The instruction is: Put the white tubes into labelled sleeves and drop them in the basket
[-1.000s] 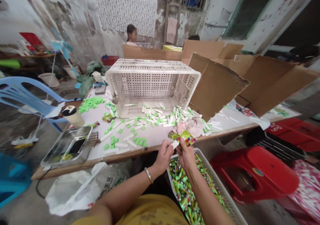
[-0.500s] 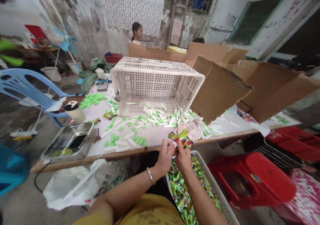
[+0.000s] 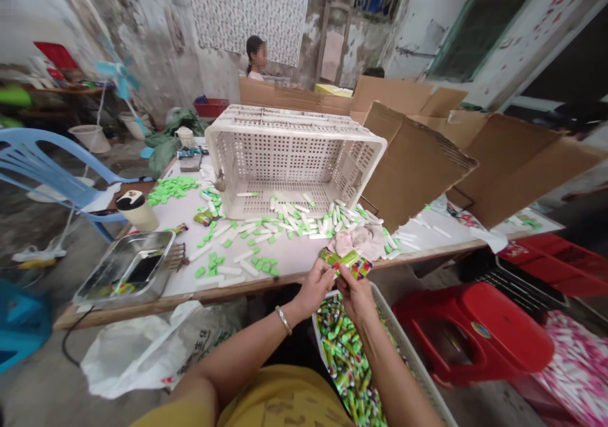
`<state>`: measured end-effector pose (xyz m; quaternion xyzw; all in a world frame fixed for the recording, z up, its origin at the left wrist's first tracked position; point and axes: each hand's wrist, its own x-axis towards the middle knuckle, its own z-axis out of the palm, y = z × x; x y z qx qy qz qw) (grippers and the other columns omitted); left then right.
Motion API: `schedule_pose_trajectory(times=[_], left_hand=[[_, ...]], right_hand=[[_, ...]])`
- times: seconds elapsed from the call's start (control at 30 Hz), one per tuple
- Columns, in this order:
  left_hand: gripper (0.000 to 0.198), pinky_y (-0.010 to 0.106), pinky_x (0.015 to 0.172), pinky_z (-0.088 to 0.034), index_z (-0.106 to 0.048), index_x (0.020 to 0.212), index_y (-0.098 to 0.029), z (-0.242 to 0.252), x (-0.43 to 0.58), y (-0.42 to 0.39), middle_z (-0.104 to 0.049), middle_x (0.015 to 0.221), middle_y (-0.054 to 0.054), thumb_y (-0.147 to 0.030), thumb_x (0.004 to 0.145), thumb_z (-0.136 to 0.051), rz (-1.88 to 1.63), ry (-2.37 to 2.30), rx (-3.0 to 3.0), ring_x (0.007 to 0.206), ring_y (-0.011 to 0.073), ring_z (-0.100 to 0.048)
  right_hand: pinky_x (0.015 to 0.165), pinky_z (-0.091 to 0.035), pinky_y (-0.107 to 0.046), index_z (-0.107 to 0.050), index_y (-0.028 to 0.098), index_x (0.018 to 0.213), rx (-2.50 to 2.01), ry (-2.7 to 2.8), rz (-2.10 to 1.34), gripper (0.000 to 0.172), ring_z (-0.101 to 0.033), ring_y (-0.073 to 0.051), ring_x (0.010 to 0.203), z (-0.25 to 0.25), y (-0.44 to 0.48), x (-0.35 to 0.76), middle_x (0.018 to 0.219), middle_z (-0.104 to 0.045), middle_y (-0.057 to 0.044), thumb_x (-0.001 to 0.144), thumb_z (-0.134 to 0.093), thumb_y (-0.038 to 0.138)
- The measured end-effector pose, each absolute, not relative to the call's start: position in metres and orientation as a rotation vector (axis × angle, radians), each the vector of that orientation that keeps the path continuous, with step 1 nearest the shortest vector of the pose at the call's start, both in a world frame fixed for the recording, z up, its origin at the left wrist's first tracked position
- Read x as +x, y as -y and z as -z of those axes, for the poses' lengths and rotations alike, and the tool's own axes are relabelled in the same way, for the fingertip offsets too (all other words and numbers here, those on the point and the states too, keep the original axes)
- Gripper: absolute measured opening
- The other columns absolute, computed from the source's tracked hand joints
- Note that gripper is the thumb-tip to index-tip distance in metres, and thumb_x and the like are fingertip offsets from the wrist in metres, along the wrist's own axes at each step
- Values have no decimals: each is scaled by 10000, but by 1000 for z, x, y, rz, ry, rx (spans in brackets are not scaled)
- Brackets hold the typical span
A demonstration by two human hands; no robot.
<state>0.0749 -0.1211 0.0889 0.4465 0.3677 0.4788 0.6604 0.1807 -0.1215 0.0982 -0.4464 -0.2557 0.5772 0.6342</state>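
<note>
Both my hands hold a printed green, yellow and red packet (image 3: pixel 346 263) above the table's near edge. My left hand (image 3: pixel 313 291) pinches its left end, and my right hand (image 3: pixel 356 298) grips its right end. Directly below sits a white plastic basket (image 3: pixel 346 357) heaped with similar packets. A pink cloth (image 3: pixel 363 240) lies on the white table (image 3: pixel 280 257) just beyond my hands. Scattered white sticks (image 3: pixel 232 270) and green pieces (image 3: pixel 263 264) cover much of the tabletop. Whether a stick lies inside the packet is hidden.
A white perforated crate (image 3: pixel 289 161) lies on its side on the table, with cardboard sheets (image 3: pixel 413 167) to its right. A metal tray (image 3: pixel 126 268) sits at the left end. A red stool (image 3: pixel 470 332) stands to my right, a white plastic bag (image 3: pixel 137 351) to my left.
The packet now lies flatter between my hands, and the white stick end showing at its left no longer shows. My hands have drawn closer together, and the view has shifted slightly.
</note>
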Motion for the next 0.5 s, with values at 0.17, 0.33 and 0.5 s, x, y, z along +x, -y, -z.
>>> schedule_pose_trajectory(times=[0.17, 0.33, 0.5], left_hand=[[358, 191, 502, -351, -493, 790, -171, -89, 78, 119, -520, 635, -25, -527, 754, -496, -1218, -897, 663, 551, 84, -472], [357, 274, 658, -450, -538, 819, -145, -98, 88, 111, -591, 763, 34, -495, 751, -526, -1289, -814, 171, 714, 138, -559], [369, 287, 675, -451, -526, 730, -134, -104, 100, 105, -562, 663, 13, -502, 725, -564, -1303, -730, 112, 616, 126, -545]], right_hand=[[370, -194, -188, -440, 162, 545, -1038, 555, -1215, 369, -275, -29, 405, -88, 126, 172, 462, -378, 96, 523, -784, 292], [401, -294, -201, -544, 151, 610, -1100, 563, -1216, 270, -383, -59, 407, -75, 134, 158, 461, -474, 86, 544, -763, 295], [713, -465, -281, -639, 149, 849, -1088, 634, -1234, 339, -609, -167, 764, -73, 141, 153, 797, -674, -10, 557, -751, 280]])
